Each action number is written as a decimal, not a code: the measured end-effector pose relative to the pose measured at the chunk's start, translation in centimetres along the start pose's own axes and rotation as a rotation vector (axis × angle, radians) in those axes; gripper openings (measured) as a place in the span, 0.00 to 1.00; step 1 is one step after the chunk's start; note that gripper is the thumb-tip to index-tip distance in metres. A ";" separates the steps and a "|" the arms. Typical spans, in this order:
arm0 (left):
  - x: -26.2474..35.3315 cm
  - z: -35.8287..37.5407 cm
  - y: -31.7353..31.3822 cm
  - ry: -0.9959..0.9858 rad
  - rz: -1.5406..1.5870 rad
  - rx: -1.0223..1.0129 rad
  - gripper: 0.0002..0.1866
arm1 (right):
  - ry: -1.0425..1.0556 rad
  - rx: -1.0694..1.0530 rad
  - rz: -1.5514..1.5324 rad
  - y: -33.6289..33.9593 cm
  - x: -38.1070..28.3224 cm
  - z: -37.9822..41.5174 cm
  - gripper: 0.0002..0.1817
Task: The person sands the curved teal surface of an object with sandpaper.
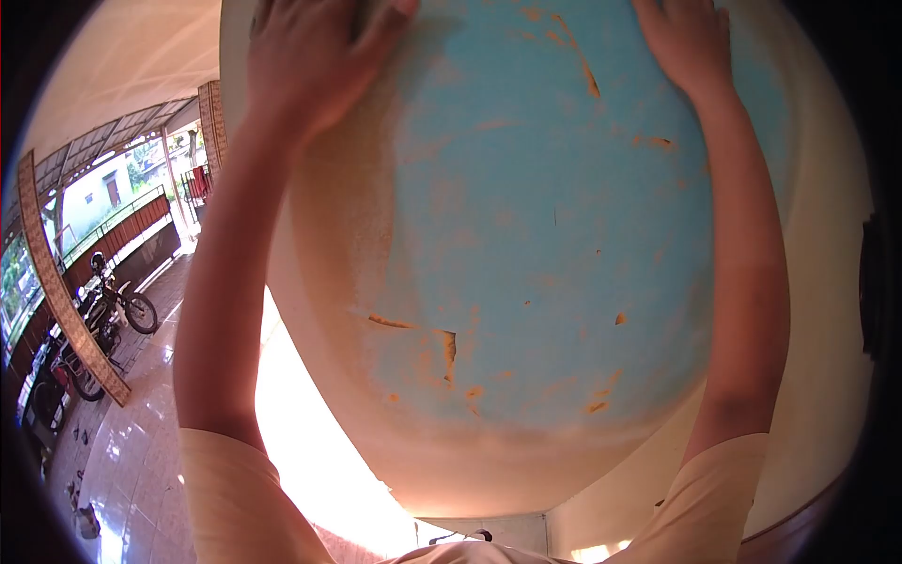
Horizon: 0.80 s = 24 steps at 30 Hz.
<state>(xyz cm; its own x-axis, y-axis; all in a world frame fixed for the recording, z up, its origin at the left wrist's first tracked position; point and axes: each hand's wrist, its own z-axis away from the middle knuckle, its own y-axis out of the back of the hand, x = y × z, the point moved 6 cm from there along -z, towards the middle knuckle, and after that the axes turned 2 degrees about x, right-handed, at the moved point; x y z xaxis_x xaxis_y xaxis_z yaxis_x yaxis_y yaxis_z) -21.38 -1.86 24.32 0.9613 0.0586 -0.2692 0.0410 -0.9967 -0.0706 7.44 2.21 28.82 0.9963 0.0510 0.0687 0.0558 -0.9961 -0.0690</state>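
A large light-blue surface (545, 207) with a tan border fills the middle of the head view. Its covering is worn, and several small tears and scuffs show orange-brown underneath. My left hand (315, 61) is at the upper left of it, thumb held away from the fingers, which run out past the top of the frame. At the upper right, my right hand (691, 42) lies along the blue area with its thumb apart; most of its fingertips are cut off. I see nothing held in either hand.
To the left are a shiny tiled floor (141, 461), a slanting pillar (66, 273), a parked motorcycle (117, 305) and footwear (87, 522). Behind them runs a railing (127, 221). A pale wall (817, 376) stands at right. A black curved thing (481, 535) shows low down.
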 end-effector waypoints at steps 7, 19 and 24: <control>5.1 9.8 1.5 -0.003 0.127 0.081 0.39 | 0.083 -0.044 -0.094 1.6 -6.1 1.2 0.36; 2.4 4.9 0.7 0.027 0.173 0.083 0.41 | 0.237 -0.017 -0.099 2.9 -10.2 5.3 0.35; -0.9 -2.4 0.8 0.047 0.112 -0.045 0.39 | 0.274 0.019 -0.167 2.9 -9.6 5.6 0.35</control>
<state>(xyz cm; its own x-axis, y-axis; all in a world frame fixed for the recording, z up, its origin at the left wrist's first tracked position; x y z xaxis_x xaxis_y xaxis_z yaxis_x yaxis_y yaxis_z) -21.55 -2.83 26.78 0.9723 -0.0544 -0.2271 -0.0557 -0.9984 0.0005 -1.55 -0.77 22.40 0.9190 0.1896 0.3457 0.2206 -0.9740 -0.0522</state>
